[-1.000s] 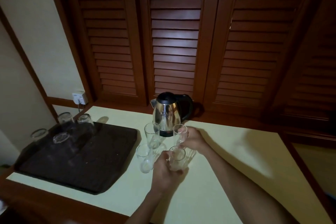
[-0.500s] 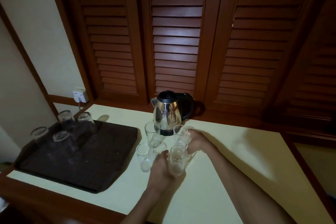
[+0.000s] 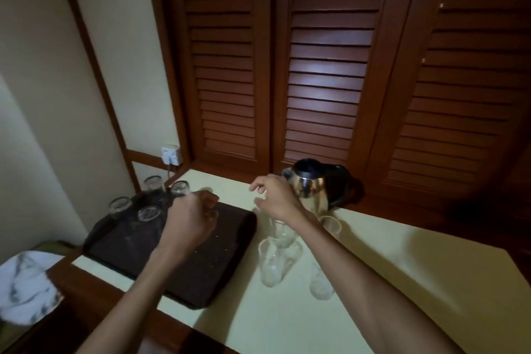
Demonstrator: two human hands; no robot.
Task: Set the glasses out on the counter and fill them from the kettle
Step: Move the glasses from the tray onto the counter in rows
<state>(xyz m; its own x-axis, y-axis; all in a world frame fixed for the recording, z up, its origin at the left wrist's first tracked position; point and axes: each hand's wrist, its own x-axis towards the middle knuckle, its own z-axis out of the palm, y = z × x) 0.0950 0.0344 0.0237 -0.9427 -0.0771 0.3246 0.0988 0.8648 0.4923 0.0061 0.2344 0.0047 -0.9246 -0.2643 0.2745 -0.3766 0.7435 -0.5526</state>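
Pale counter (image 3: 402,267) in front of dark wood shutters (image 3: 327,66). Your L hand (image 3: 191,218) holds nothing, fingers loosely curled, over the dark tray (image 3: 201,276) left of the kettle (image 3: 311,190). Your R hand (image 3: 277,200) is empty too, fingers slack, just left of the kettle. Under it, in front of the kettle, is a cluster of upright counter glasses (image 3: 270,267). Four tray glasses (image 3: 148,213) look upside down, further left of the kettle. White cloth (image 3: 26,287) sits far left of it.

8 glasses (image 3: 268,264), 1 kettle (image 3: 309,187), 1 tray (image 3: 201,267)
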